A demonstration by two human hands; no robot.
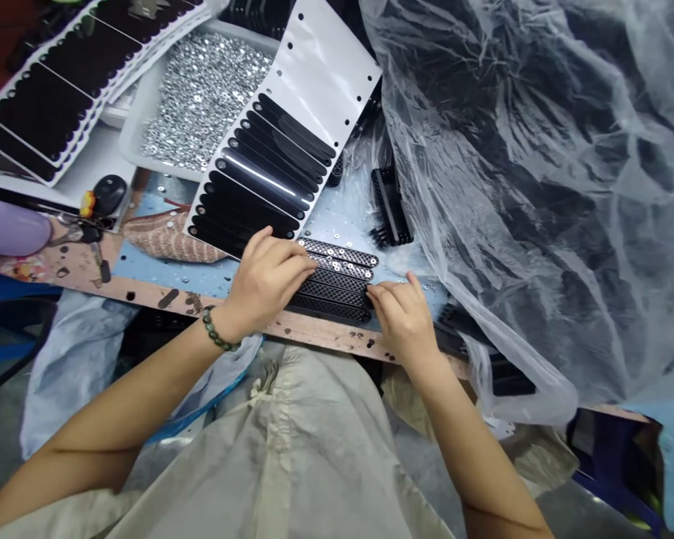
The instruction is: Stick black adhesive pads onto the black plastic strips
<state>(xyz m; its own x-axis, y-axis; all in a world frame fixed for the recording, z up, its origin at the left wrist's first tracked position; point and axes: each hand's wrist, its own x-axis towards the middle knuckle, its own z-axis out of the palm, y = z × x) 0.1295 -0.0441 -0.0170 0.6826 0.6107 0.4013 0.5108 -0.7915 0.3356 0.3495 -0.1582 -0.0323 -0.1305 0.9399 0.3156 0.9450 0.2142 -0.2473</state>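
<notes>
Several narrow black strips with a crosshatched surface (342, 290) lie side by side near the table's front edge. Small silver washers (337, 263) rest on the upper ones. My left hand (270, 275) is over their left ends, fingertips closed together at the second strip; what they pinch is hidden. At the right ends, the closed fingertips of my right hand (403, 313) touch a strip's tip, and anything between them is too small to make out. Just beyond my left hand lies a white backing sheet (326, 56) carrying long black stickers (269, 176) with rounded ends.
A translucent tray (132, 138) full of silver washers stands behind, beside more sticker sheets (45, 105). Crumpled clear plastic (517, 165) covers the right side. Keys with a black fob (109, 195), a brown knitted cloth (168, 236) and a black brush-like part (392, 206) lie around.
</notes>
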